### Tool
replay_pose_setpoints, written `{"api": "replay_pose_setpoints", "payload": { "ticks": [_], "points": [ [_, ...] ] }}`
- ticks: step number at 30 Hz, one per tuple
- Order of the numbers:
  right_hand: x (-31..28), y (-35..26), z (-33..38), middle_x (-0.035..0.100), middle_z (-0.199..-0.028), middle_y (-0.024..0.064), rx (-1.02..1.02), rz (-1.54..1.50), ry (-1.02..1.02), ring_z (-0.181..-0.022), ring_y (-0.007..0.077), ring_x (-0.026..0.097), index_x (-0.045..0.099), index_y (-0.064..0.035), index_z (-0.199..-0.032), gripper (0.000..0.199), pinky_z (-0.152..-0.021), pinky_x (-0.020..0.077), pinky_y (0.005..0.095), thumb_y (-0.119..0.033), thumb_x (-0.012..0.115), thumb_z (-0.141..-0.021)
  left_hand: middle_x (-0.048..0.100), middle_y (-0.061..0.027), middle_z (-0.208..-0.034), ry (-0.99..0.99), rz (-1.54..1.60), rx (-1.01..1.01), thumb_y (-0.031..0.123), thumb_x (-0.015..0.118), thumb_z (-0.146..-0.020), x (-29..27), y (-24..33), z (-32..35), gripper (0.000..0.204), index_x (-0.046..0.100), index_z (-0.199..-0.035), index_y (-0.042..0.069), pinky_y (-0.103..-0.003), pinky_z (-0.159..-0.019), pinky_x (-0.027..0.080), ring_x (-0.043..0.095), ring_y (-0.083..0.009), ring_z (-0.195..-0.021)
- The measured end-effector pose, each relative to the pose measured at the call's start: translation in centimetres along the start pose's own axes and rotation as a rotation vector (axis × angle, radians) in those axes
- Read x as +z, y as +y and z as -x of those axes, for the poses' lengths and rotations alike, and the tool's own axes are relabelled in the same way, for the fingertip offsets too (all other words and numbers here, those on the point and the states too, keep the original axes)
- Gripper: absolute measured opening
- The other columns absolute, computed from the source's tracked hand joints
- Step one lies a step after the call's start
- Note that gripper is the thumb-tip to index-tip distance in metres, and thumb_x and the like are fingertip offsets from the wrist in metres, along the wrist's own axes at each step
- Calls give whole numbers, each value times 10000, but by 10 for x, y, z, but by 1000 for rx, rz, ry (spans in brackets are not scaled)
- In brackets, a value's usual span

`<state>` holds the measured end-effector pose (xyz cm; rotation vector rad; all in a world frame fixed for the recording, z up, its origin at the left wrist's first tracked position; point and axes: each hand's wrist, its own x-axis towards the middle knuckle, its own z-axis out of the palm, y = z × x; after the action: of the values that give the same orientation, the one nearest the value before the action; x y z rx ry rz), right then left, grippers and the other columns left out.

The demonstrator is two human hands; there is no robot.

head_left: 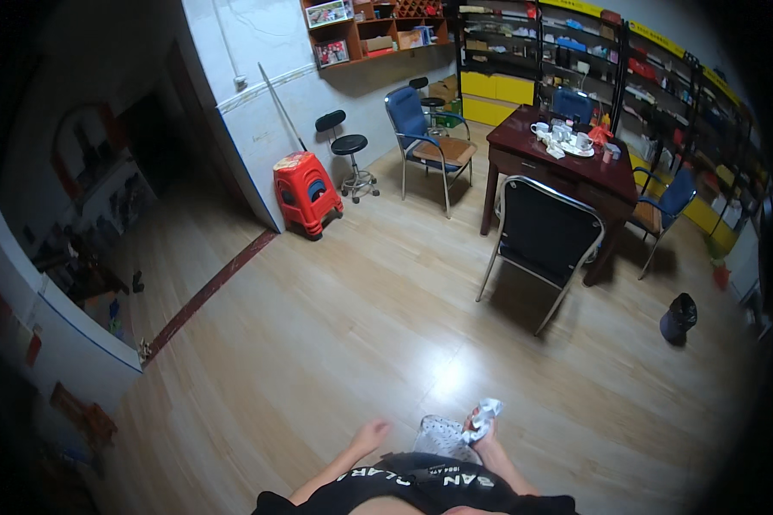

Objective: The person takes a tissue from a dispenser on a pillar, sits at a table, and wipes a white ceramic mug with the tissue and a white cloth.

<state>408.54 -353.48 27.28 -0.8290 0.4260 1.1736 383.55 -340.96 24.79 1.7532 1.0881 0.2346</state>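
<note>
Wood floor (335, 343) | white crumpled bundle (484, 417) near, pinched in right hand (488, 441) | speckled fold (441, 436) beside it could slip if grip slackens | left hand (371, 436): finger spread unclear | black chair (548, 230), farther right: bump risk if approached

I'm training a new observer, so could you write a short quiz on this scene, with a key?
1. Which of the person's hands holds the crumpled white patterned material?
2. True or false: the bag-lined waste bin stands on the floor.
3. Which of these is nearest the stacked red plastic stools?
A) dark red table
B) black wheeled stool
C) yellow-fronted shelving

Key: 1. The right hand. 2. True. 3. B.
</note>
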Motion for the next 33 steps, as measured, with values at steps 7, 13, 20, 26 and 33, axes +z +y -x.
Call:
{"api": "replay_pose_setpoints", "payload": {
  "ticks": [7,13,20,26,33],
  "points": [
    [207,-77,-156,494,-614,13,-129,436,-226,-510,122,500,530,-104,-783,101,-425,405,268,-191,491,-818,575,-46,-666,117,386,-1005,213,452,-808,-89,-209,-48,234,585,-706,50,-316,-556,417,512,-161,-576],
    [327,-118,-286,524,-693,27,-343,627,-306,-603,124,519,551,-37,-874,128,-528,426,269,-113,471,-808,528,-37,-596,80,431,-1148,205,441,-799,-131,-197,-176,240,555,-646,61,-298,-494,378,471,-146,-519],
    [401,-174,-415,537,-1031,60,-419,773,-7,-907,145,505,442,-5,-1160,362,-772,413,261,-143,498,-830,473,-27,-514,-14,354,-747,196,427,-788,-233,-81,-556,262,519,-575,72,-276,-421,333,423,-129,-453],
    [402,-222,-534,534,-1006,97,-469,602,142,-921,165,510,351,-8,-1196,462,-783,428,273,-100,564,-797,521,-31,-572,-157,389,-349,175,435,-808,-258,48,-834,212,561,-696,48,-250,-415,341,446,-117,-469],
    [483,-321,-658,533,-1000,106,-522,602,288,-897,170,520,387,6,-1165,449,-775,437,278,-68,585,-768,589,-40,-717,-382,257,-422,163,486,-841,-177,129,-986,189,586,-954,49,-258,-497,438,522,-120,-546]
  ]
}}
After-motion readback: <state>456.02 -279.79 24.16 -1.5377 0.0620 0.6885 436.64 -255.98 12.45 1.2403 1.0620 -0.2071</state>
